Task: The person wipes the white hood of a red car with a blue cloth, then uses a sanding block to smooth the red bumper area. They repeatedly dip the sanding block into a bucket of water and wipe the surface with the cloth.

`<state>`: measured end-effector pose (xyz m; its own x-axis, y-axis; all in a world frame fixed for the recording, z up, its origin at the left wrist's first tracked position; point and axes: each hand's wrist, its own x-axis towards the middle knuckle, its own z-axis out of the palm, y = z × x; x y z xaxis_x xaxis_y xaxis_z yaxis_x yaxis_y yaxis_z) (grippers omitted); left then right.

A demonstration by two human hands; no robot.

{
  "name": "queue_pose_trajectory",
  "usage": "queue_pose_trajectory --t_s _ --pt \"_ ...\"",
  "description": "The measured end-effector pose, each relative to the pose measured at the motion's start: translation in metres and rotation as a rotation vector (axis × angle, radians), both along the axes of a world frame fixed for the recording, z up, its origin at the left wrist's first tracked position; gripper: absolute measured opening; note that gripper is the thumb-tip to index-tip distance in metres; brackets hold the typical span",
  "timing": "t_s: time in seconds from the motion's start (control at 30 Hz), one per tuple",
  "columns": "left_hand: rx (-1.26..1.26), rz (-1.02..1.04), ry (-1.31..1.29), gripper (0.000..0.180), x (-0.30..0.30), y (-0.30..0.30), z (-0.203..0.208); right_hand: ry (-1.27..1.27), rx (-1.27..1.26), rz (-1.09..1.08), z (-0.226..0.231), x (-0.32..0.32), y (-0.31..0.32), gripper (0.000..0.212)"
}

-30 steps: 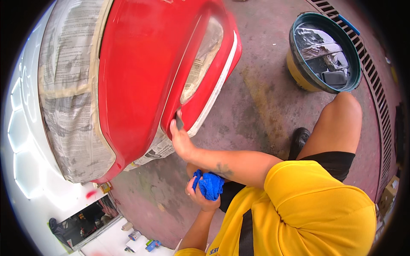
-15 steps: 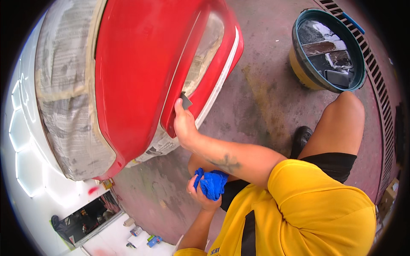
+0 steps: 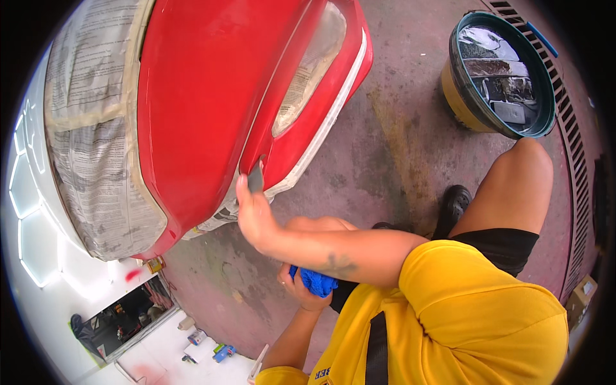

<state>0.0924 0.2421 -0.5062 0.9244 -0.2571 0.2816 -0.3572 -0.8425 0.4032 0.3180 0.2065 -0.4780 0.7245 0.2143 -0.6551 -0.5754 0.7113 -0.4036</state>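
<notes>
The red car body panel [image 3: 199,96] stands at the upper left, with masking paper [image 3: 90,179] taped along its left side. At the panel's lower right corner, my right hand [image 3: 256,221] holds a small grey piece of sandpaper [image 3: 256,179] against the end of a groove. The fingers are closed on the sheet, which bends up past the fingertips. Near my lap, my left hand [image 3: 300,292] grips a crumpled blue cloth [image 3: 318,283]. My right forearm hides part of that cloth and hand.
A bucket of dark water [image 3: 455,83] with several pieces floating in it stands at the upper right, beside a floor grate [image 3: 568,128]. A cardboard box [image 3: 581,292] sits at the far right. Cans [image 3: 197,337] and other small items lie at the lower left.
My right hand has moved down and left with the sandpaper, from beside the papered opening to the panel's lower corner. My right forearm now covers more of the blue cloth.
</notes>
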Motion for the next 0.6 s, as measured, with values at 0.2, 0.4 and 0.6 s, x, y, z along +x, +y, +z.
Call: queue_pose_trajectory --t_s 0.2,0.4,0.6 --pt "-0.023 -0.028 -0.056 0.098 0.015 -0.008 -0.006 0.006 -0.232 -0.078 -0.033 0.004 0.056 0.070" --pt "-0.017 -0.016 -0.070 0.098 0.010 -0.004 -0.004 -0.273 -0.234 -0.107 0.005 0.009 -0.006 0.070" --pt "-0.014 -0.046 -0.083 0.095 0.024 -0.006 -0.006 -0.550 -0.456 -0.270 0.006 0.048 -0.070 0.066"
